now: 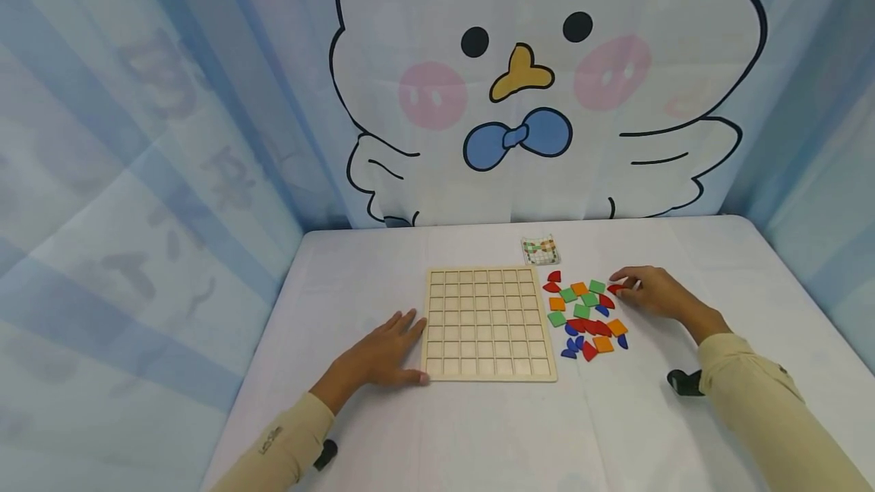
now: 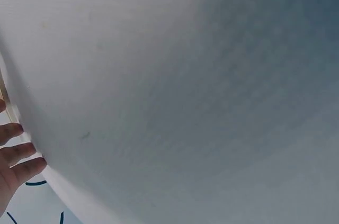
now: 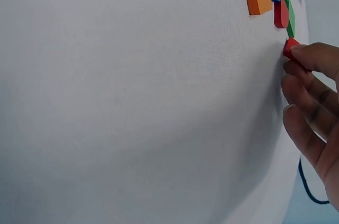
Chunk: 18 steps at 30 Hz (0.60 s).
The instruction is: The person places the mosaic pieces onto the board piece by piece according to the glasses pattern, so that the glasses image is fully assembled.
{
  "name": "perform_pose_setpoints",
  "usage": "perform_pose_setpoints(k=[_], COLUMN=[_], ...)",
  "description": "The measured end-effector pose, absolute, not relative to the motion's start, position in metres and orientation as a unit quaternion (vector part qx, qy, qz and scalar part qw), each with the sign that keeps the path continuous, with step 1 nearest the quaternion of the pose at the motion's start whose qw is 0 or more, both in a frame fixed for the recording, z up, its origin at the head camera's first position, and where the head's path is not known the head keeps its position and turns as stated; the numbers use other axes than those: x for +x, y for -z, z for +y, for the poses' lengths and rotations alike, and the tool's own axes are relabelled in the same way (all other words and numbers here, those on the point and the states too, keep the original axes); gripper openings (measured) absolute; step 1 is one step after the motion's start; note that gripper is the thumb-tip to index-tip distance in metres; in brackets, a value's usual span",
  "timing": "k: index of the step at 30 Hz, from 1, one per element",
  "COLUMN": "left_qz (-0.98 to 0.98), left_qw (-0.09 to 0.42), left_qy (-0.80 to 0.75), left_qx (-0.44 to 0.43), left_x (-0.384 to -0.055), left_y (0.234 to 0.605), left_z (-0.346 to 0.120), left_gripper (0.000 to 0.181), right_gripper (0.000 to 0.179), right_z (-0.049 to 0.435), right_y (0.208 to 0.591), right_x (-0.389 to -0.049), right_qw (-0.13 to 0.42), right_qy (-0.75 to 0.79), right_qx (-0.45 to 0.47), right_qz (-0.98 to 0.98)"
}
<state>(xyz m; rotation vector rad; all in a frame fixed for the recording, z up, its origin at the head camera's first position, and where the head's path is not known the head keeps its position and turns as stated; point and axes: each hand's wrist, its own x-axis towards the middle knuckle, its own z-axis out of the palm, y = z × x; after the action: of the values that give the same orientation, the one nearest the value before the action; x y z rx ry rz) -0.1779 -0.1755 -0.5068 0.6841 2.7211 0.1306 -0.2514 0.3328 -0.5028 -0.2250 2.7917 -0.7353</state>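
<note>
My left hand (image 1: pixel 388 351) lies with spread, straight fingers on the table at the left edge of a wooden grid board (image 1: pixel 491 325); its fingertips and thumb are right at the rim. The board's square cells hold no pieces. At the far right of the loose pieces, my right hand (image 1: pixel 649 291) pinches a red piece (image 3: pixel 291 47) between thumb and fingers, low over the table. Beside it lie a red quarter-round piece (image 1: pixel 605 301), a green square (image 1: pixel 597 287) and a blue piece (image 1: pixel 602 310). In the left wrist view, only the fingers (image 2: pixel 24 170) show at the left edge.
Several red, orange, green and blue pieces, such as an orange square (image 1: pixel 617 327), are scattered right of the board. A small patterned card (image 1: pixel 541 250) lies behind them on the white table (image 1: pixel 362 272). A printed curtain (image 1: pixel 519 188) hangs behind the table.
</note>
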Motion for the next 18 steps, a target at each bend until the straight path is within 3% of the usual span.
perform_pose_setpoints(k=[18], left_qz=[0.957], left_qw=[0.165], left_qy=[-0.045], left_qx=[0.236], left_x=[-0.1753], left_y=[0.5048], left_z=[-0.1743], left_gripper=[0.108], right_gripper=[0.039], right_z=[0.3342], right_y=[0.4965], right_x=[-0.2456], right_qw=[0.158], right_qy=[0.230], right_qx=[-0.084], right_qz=[0.957])
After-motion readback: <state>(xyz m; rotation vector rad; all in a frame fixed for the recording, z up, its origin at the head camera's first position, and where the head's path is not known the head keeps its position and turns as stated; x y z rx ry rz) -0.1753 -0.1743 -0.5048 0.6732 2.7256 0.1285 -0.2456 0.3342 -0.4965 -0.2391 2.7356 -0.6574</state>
